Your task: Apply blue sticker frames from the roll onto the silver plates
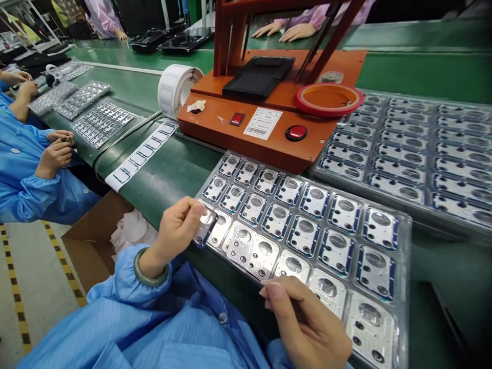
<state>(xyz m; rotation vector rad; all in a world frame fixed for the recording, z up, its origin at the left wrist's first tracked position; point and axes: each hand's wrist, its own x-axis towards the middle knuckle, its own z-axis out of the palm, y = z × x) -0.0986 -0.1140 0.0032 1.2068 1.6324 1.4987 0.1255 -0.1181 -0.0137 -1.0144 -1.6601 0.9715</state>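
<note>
Head view looks forward and down over a green work bench. The left hand, with a green bangle at the wrist, is clamped on a small square piece, pinching it between thumb and fingers. The piece has a clear middle and a dark edge, and it sits just above the far left part of a clear plastic tray. That tray lies on the bench right in front of the person, holding rows of silver plates with round holes and blue borders. The right hand is over the near edge of the tray, its fingertips curled close to the plates, and whether they are pinching anything cannot be told. Farther right sits a second tray of similar plates. Beyond both stands an orange machine with a red button and a red ring, and a roll of labels lies beside it. A strip of labels runs along the bench to the left. On the left, a co-worker's blue sleeves reach toward more silver plates. Pink sleeves show at the far side, and a cardboard box sits on the floor near left.
</note>
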